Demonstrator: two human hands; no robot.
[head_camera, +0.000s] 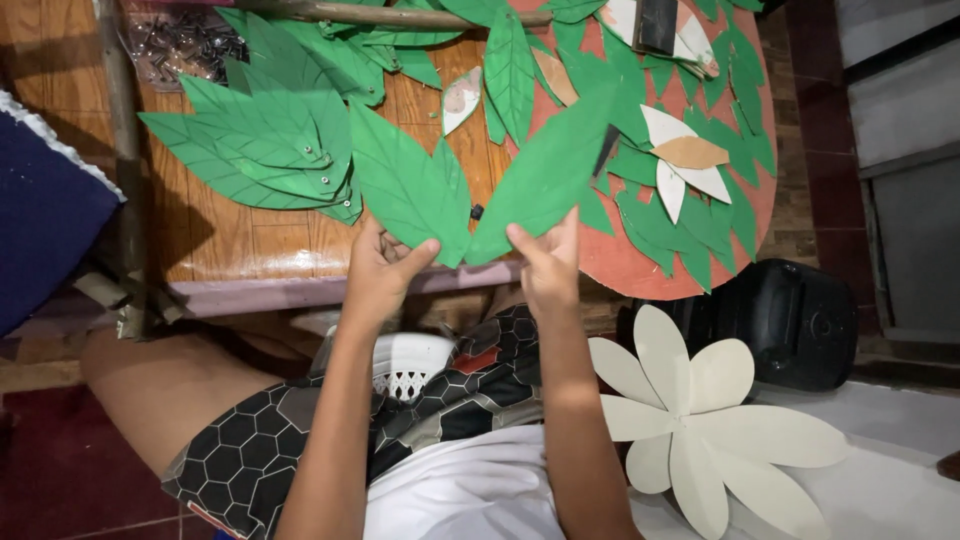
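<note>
I hold two big green paper leaves, one in each hand. My left hand (378, 265) is closed on the bottom tip of the left leaf (405, 180), with my thumb on top of it. My right hand (548, 262) pinches the bottom tip of the right leaf (545, 175), thumb on top too. The two leaves meet at their bottom ends and spread apart like a V. A small black bit (477, 212) sits between them, near the tips.

The leaves are over the edge of a wooden table (235, 235). To the left lies a pile of more green leaves (265, 140), stacked on each other. To the right is a round red board (640, 265) covered with green leaves and a white flower (685, 155). A brown stick (380, 14) lies across the top. A clear bag of small dark bits (180, 45) is in the far left corner.

Down by my right arm rests a big cream paper flower (700, 420). Behind it is a black box (790, 320). My shorts (290, 440) have a black and grey pattern.
</note>
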